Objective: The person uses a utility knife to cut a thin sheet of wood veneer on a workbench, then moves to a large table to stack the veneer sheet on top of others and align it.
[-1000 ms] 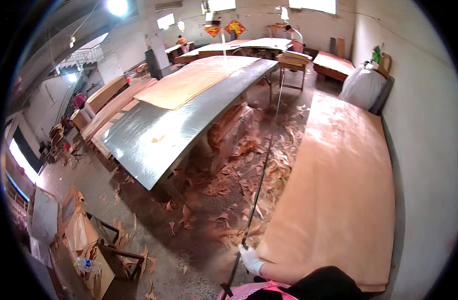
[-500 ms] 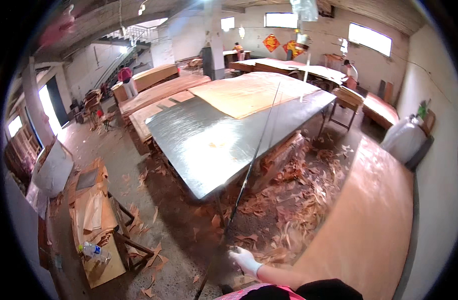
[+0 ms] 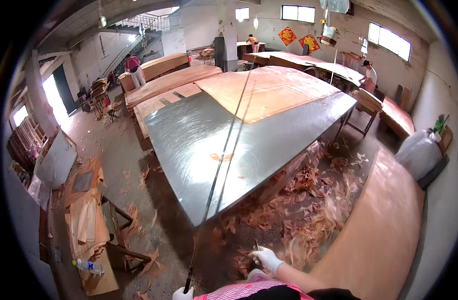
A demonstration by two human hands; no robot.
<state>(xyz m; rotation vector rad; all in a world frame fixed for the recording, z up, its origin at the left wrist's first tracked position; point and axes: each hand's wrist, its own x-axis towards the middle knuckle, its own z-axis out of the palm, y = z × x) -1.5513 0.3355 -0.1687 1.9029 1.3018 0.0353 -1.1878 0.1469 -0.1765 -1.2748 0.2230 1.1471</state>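
My left hand gripping long dark rod low down; rod slanting over near corner of desk. I'm judging it light, springy, steadier held higher. Right hand curling, maybe pinching something thin; can't tell.

My left hand is cut off by the near edge of view, so most of its fingers are hidden below the dark rod. The thin thing at my right hand is too small to identify. The near end of the right-hand wood sheet is cropped.
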